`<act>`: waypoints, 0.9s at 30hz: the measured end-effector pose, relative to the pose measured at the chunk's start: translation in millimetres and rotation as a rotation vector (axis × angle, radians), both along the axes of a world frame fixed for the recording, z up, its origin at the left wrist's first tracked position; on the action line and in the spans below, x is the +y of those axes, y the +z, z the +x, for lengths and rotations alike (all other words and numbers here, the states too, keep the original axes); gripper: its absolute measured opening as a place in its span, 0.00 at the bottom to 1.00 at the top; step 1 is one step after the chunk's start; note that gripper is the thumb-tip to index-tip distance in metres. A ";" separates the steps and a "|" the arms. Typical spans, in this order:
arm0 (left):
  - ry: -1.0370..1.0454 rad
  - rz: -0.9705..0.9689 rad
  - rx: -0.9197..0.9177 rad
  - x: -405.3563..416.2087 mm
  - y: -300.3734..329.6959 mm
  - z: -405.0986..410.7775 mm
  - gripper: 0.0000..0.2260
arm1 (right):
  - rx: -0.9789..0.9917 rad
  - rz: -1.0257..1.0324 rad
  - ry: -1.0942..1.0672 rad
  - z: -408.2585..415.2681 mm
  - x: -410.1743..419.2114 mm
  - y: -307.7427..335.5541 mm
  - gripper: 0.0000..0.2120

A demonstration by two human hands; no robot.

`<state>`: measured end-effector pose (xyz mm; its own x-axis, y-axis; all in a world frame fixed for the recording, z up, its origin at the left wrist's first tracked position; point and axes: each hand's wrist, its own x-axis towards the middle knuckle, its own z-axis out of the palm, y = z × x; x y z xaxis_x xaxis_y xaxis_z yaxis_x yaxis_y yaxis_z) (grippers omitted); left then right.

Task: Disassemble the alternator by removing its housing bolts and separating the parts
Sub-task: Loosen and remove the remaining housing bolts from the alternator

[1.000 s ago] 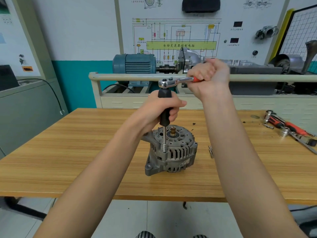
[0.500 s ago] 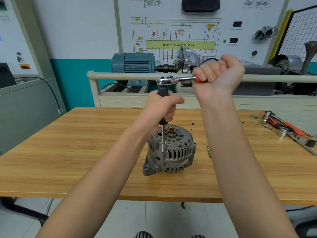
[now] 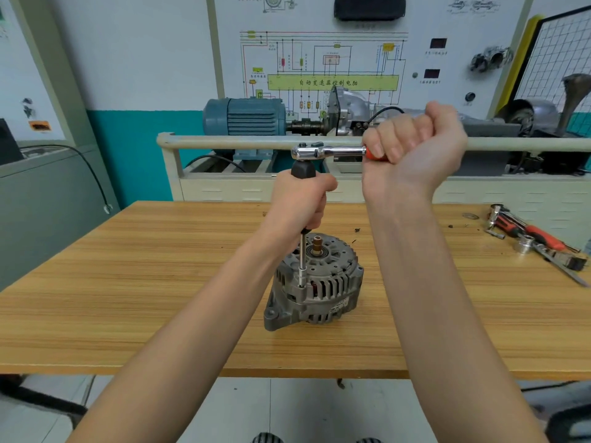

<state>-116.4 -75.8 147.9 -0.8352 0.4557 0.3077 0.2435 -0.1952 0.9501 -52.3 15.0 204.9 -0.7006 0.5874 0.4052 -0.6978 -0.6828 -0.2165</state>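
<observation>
From the head camera, I am looking down at the grey, ribbed cast-metal alternator (image 3: 315, 284), which is standing on the light wooden-topped table (image 3: 128, 282) near its front edge, with its copper-coloured shaft end (image 3: 317, 245) pointing up. My left hand (image 3: 299, 203) is wrapping its fingers around the black grip of the upright extension driver (image 3: 302, 199), whose thin steel shank is running down to a small socket sitting on a bolt at the near rim of the housing. My right hand (image 3: 415, 151) is clenching in a fist around the orange handle of the chrome ratchet wrench (image 3: 329, 152), which is lying level and joining the top of the driver with its head. Both my bare forearms are reaching in from the bottom of the picture. Over on the right of the table, a heap of red-handled and steel hand tools (image 3: 537, 241) is lying well apart from the alternator. Behind the table, a blue-grey electric motor (image 3: 244, 116) is sitting on a cream metal stand (image 3: 224, 143), in front of a white wiring-diagram board (image 3: 323, 59).
</observation>
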 end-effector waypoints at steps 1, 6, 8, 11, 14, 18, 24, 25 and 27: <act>-0.050 -0.008 0.013 -2.8 -0.2 -1.0 0.21 | -0.003 -0.003 0.016 0.7 0.8 1.5 0.27; -0.357 -0.045 0.064 -22.7 6.7 -6.7 0.16 | -0.145 -0.130 0.321 -22.5 16.7 10.0 0.26; -0.378 -0.052 0.058 -21.8 6.9 -6.7 0.17 | -0.154 -0.185 0.433 -31.4 17.5 8.1 0.27; -0.321 -0.009 -0.006 -14.9 4.8 -4.3 0.23 | -0.143 -0.197 0.397 -33.3 16.7 5.5 0.27; -0.091 0.042 -0.041 -6.3 2.0 -2.3 0.22 | -0.079 -0.121 0.204 -21.1 9.7 1.5 0.25; 0.073 0.049 0.001 -1.0 -1.6 2.8 0.18 | 0.023 0.009 -0.012 -0.4 -6.2 -3.4 0.26; -0.334 -0.033 0.020 -19.5 3.4 -2.7 0.18 | -0.158 -0.136 0.300 -19.1 18.4 9.0 0.26; -0.361 -0.045 0.004 -18.4 3.3 -1.9 0.19 | -0.165 -0.173 0.376 -23.4 19.7 7.9 0.27; -0.336 -0.067 -0.002 -13.4 2.2 0.3 0.24 | -0.138 -0.222 0.445 -27.9 20.1 3.4 0.28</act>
